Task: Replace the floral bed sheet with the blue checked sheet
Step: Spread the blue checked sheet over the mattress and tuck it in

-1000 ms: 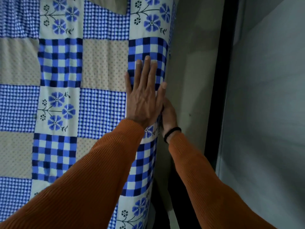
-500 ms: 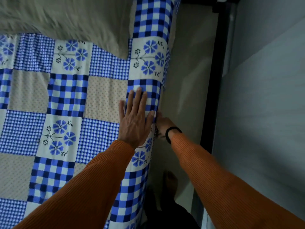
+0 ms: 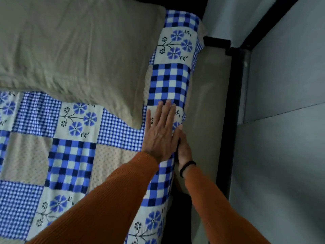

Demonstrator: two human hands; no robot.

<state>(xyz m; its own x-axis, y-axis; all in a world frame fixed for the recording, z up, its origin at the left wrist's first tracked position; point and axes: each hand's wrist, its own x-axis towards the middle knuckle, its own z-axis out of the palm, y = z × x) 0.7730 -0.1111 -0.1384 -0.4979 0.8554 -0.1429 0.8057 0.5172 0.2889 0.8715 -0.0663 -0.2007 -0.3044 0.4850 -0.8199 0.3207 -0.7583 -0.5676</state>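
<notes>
Two hands are at the right edge of the bed, where the blue checked sheet [image 3: 70, 161] already covers the mattress top; no floral sheet other than its flower patches is in view.

Left to right. A beige pillow [image 3: 70, 50] lies at the head, its corner near my left hand. My left hand [image 3: 161, 134] lies flat on the sheet at the edge, fingers straight and together, pressing down and holding nothing. My right hand [image 3: 183, 150], with a black band [image 3: 187, 167] at the wrist, is down the side of the mattress just beside the left; its fingers are hidden behind the edge, so I cannot tell whether that grip has cloth in it. Beyond it stand a pale side panel [image 3: 207, 106], a black frame post [image 3: 226, 120] and a grey wall [image 3: 281, 155].

Assessment: the step appears to be tucking the sheet along this side. Done well, the left palm should pin the top taut while the right pushes the overhang under. Work toward the pillow corner in short stretches. Risk: dragging the checks askew.
</notes>
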